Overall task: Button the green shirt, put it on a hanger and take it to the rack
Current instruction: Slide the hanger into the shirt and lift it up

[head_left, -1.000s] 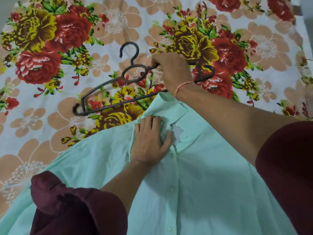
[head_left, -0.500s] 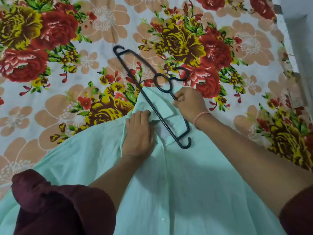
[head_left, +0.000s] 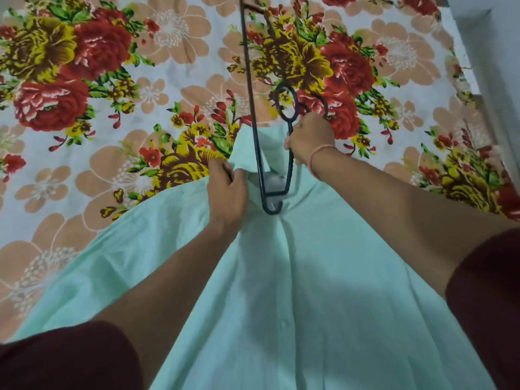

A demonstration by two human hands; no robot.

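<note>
The pale green shirt (head_left: 295, 277) lies buttoned on the bed, collar pointing away from me. My left hand (head_left: 226, 192) grips the left side of the collar and lifts it open. My right hand (head_left: 308, 137) holds the black hanger (head_left: 254, 130) near its looped neck. The hanger stands nearly on end, its lower tip poked into the neck opening of the shirt, its other end running up past the top of the view. A white button (head_left: 283, 324) shows on the placket.
A floral bedsheet (head_left: 98, 108) with red, yellow and peach flowers covers the bed all around the shirt. The bed's right edge and a pale wall or floor (head_left: 495, 46) show at the upper right. My maroon sleeves fill the lower corners.
The hanger has swung from lying flat beyond the collar to upright, and one end now enters the neck opening. My left hand went from pressing the collar to pinching it open.
</note>
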